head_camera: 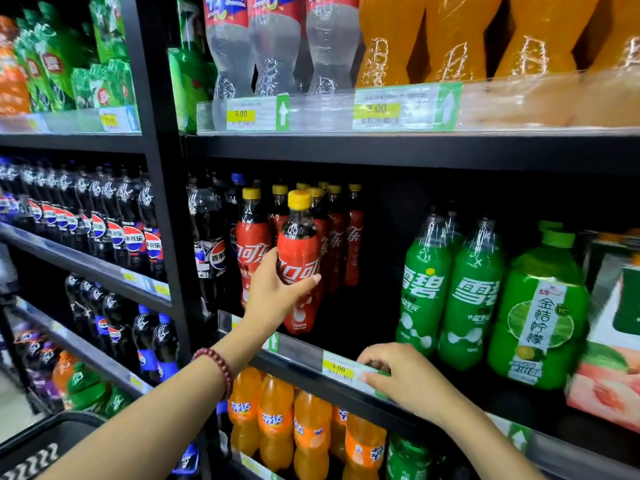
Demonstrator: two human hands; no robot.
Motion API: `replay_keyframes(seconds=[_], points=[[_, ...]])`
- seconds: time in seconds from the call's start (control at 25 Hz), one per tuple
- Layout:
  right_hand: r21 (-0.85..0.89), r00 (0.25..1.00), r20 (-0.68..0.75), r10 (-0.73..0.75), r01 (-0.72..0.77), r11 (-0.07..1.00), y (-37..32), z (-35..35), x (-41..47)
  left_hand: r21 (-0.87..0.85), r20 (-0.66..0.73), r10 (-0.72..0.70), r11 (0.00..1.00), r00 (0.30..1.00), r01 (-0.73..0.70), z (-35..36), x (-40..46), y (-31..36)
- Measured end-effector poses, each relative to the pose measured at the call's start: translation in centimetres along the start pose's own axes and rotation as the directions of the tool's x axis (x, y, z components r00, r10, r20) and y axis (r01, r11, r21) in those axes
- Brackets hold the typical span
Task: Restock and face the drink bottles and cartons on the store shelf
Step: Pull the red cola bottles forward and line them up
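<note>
A person's left hand, fingers and thumb curled round a red cola bottle, holds it upright at the front edge of the middle shelf, just left of an open gap. Beyond that gap stand green soda bottles. The right hand pinches the shelf's price tag.

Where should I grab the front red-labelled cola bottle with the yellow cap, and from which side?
Grip the red-labelled cola bottle with the yellow cap around its labelled middle, coming from the open aisle side in front, probably best. It stands upright with neighbouring bottles close behind and left. The left hand already wraps it there; the right hand pinches the shelf-edge price tag.
</note>
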State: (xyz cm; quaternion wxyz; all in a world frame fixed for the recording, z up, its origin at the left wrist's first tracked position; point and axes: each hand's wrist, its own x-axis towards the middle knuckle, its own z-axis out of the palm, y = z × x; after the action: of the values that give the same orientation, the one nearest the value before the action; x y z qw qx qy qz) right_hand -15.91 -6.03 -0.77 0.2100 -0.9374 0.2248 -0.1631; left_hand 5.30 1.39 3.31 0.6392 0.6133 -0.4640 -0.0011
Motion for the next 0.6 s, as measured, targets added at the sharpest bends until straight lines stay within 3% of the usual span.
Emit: replay_keyframes(seconds=[0.32,0.6], points=[[0.026,1.0,-0.011,-0.002,0.002,1.0,0.2,-0.1,0.0,0.077,-0.022,-0.043,0.996,0.999,0.045,1.2,1.3,-1.5],[-0.006,1.0,-0.024,0.001,-0.001,1.0,0.3,0.1,-0.2,0.24,0.05,-0.104,0.967,0.993,0.089,1.1,-0.8,-2.3]])
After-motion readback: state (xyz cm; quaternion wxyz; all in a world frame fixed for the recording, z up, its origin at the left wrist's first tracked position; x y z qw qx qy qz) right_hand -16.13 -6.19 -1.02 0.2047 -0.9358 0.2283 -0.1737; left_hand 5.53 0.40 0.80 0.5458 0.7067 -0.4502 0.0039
